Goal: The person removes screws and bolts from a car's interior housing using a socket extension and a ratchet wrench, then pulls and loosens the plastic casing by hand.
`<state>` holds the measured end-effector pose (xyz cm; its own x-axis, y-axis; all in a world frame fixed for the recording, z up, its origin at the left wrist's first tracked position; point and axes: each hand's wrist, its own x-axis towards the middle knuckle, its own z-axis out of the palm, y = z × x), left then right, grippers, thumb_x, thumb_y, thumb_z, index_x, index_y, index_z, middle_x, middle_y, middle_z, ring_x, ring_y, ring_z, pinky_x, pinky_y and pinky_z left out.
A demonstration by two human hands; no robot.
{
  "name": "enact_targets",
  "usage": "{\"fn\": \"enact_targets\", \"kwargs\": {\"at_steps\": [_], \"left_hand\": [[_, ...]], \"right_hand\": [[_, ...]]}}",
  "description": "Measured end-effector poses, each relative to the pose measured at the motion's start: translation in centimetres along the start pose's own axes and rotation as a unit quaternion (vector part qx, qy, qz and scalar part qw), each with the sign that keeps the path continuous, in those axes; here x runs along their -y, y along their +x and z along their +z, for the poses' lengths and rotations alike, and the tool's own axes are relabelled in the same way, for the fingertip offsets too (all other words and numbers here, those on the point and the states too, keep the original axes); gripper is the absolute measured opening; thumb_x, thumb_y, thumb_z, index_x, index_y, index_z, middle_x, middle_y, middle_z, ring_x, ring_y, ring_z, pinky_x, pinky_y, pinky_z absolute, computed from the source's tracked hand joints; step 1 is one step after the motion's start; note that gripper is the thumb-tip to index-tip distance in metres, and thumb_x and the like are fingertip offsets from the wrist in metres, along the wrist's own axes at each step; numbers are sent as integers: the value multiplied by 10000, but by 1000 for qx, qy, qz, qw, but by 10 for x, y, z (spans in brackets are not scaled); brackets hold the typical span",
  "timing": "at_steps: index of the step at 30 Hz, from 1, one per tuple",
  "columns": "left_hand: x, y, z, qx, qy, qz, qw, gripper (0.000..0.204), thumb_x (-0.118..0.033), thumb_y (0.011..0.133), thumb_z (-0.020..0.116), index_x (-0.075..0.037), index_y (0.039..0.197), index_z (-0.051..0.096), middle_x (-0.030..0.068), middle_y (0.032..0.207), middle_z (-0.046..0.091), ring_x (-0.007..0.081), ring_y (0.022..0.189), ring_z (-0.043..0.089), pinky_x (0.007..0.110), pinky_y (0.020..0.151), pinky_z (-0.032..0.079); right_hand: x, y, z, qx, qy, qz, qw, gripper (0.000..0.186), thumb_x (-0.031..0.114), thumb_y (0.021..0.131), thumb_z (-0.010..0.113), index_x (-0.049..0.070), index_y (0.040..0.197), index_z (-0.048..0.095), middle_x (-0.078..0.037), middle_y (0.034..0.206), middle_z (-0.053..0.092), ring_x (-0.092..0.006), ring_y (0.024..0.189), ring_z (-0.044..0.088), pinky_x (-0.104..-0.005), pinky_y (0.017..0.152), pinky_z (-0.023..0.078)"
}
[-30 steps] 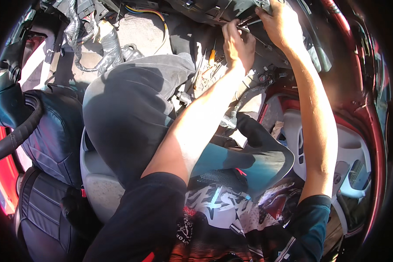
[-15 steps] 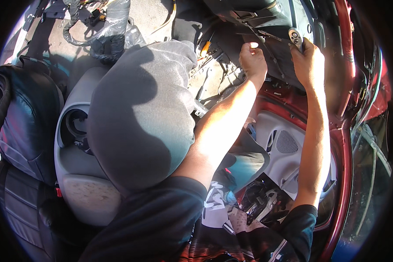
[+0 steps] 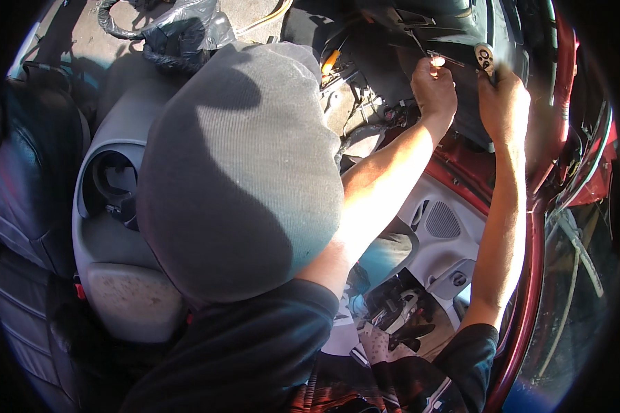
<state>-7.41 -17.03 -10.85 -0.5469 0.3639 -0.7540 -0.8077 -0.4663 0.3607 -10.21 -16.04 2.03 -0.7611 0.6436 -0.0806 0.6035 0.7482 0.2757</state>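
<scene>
My left hand (image 3: 434, 93) is closed, thumb uppermost, near a thin metal rod (image 3: 450, 60) beside the dark panel. What its fingers hold, if anything, is hidden. To its right, my right hand (image 3: 504, 103) is wrapped around the handle of a ratchet wrench (image 3: 485, 58). The ratchet's round head points up, close to the dark plastic panel (image 3: 455, 20). Left of my left forearm, a large rounded shape in grey ribbed cloth (image 3: 241, 158) hides much of the middle.
A screwdriver with an orange handle (image 3: 331, 63) lies among wires and tools on the floor. A grey console (image 3: 134, 303) with a cup holder stands left, beside black seats (image 3: 31, 303). On the right are a red door frame (image 3: 536, 275) and a light grey door panel (image 3: 444, 220).
The view has shifted somewhat. Both hands appear farther right, and my left hand is now closer to the thin rod. My right hand still grips the ratchet wrench.
</scene>
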Motion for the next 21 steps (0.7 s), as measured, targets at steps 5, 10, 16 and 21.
{"fn": "enact_targets", "kwargs": {"at_steps": [5, 10, 16, 21], "left_hand": [[3, -7, 8, -5, -24, -42, 999, 140, -4, 859, 559, 29, 977, 627, 133, 816, 655, 205, 670, 657, 340, 616, 519], [13, -1, 7, -20, 27, 8, 999, 164, -11, 834, 576, 24, 985, 631, 173, 843, 671, 286, 784, 673, 390, 739, 509], [11, -3, 4, -30, 105, 87, 990, 159, -34, 856, 559, 25, 992, 615, 133, 800, 653, 213, 643, 656, 336, 566, 518], [-1, -12, 3, -55, 159, 135, 977, 185, -42, 834, 574, 15, 1005, 618, 158, 835, 672, 288, 748, 668, 375, 710, 521]], "right_hand": [[-4, 1, -6, 23, 35, 45, 998, 234, 222, 889, 643, -8, 920, 673, -225, 768, 664, -382, 729, 676, -403, 661, 514], [-2, 3, -4, 11, 28, 26, 999, 248, 238, 890, 654, -9, 900, 671, -220, 760, 662, -383, 722, 672, -403, 658, 511], [-1, 2, -2, 12, 45, 68, 997, 271, 257, 886, 662, -14, 890, 663, -217, 766, 661, -385, 729, 672, -406, 659, 506], [1, 4, -3, 13, 33, 62, 997, 271, 258, 892, 652, -12, 888, 661, -225, 779, 661, -404, 748, 668, -418, 670, 506]]}}
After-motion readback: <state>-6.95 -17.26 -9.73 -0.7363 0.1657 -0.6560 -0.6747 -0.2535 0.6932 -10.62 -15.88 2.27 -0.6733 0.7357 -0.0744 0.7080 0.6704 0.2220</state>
